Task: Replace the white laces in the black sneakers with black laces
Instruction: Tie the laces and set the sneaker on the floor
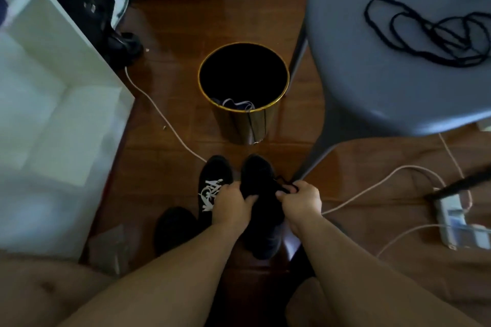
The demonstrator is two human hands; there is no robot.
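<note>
**Black lace going into the right-hand sneaker**

Black on black: right sneaker (pixel 259 194) on the wooden floor (pixel 164 156), already carrying a black lace (pixel 281 182) near its upper eyelets. Pinched in the right hand (pixel 301 200), fingers curled round the lace end just beside the shoe's outer edge. Pressing on the shoe's tongue area, the left hand (pixel 231 203), thumb and fingertips curled over the upper, seemingly steadying it; hard to tell whether a lace end is also held there. Just beside, touching or nearly so, the left sneaker (pixel 212 188), white laces (pixel 211 192) not yet removed.

Likely soft, limp and light, the lace; best taken at the stiff tip for feeding through eyelets, with the shoe braced against the pull. Dark-on-dark contrast poor, so eyelets hard to find by sight.

Farther out, a gold-rimmed bin (pixel 243 93) holding a discarded white lace (pixel 239 103). On the grey chair (pixel 372 66) to the right, a spare black lace (pixel 435 32) in loose loops, presumably for the other shoe. Pale cables (pixel 164 117) across the floor.
</note>
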